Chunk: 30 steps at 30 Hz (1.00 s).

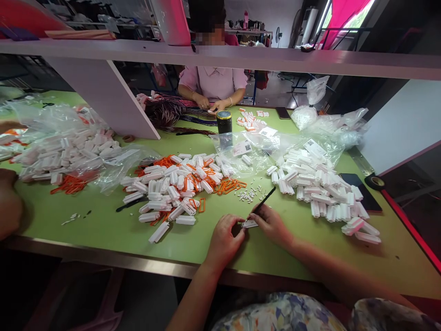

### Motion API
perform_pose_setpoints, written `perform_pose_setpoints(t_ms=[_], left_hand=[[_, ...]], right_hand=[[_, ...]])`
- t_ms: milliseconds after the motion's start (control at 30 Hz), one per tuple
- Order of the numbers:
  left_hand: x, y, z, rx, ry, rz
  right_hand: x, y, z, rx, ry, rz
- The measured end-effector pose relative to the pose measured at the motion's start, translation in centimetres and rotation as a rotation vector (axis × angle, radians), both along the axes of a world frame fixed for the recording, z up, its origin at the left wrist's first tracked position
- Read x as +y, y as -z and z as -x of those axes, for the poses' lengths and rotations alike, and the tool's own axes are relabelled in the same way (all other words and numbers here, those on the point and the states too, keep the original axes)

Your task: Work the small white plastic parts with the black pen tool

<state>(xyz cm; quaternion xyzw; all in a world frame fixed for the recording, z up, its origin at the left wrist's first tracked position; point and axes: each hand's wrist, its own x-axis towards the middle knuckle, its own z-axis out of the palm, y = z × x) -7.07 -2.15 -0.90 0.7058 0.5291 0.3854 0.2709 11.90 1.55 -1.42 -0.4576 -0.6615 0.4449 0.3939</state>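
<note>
A white plastic connector housing point(251, 224) with rows of small holes lies on the green table in front of me. My left hand point(225, 234) grips its left end between thumb and fingers. Closed around a thin black stick-like tool point(264, 201), my right hand point(270, 223) rests at the housing's other end, the tool's lower tip close to the holes. Just beyond are scattered tiny white plugs point(248, 195). A heap of white housings point(172, 184) mixed with orange rectangular frames point(230, 185) lies to the left, and another heap of white housings point(320, 184) to the right.
A black can point(224, 123) stands behind clear plastic bags point(237, 158). At right lie a dark flat device point(368, 195) and a tape roll point(375, 182). A shelf point(275, 59) spans the table. Across it a person point(213, 85) handles wires; another person's arm point(8, 204) shows at left.
</note>
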Motion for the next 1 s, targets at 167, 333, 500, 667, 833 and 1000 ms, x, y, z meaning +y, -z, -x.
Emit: perform_pose_setpoints(t_ms=[167,333,500,667,833,1000], left_hand=[[0.0,0.1,0.0,0.002,-0.002,-0.006],[0.0,0.2,0.0,0.003,-0.011,-0.002],[0.0,0.4,0.0,-0.002,-0.011,0.005],[0.1,0.5,0.0,-0.004,-0.017,0.007],[0.1,0.5,-0.1,0.017,-0.025,0.017],[0.0,0.3,-0.2,0.025,-0.034,0.026]], right_hand=[[0.0,0.0,0.1,-0.07,0.022,-0.064],[-0.5,-0.4,0.4,-0.162,0.046,-0.183],[-1.3,-0.8,0.6,-0.316,0.021,-0.382],[-1.2,-1.0,0.4,-0.38,-0.022,-0.389],[-0.4,-0.8,0.2,-0.146,0.034,-0.163],[-0.3,-0.5,0.4,-0.066,0.043,-0.106]])
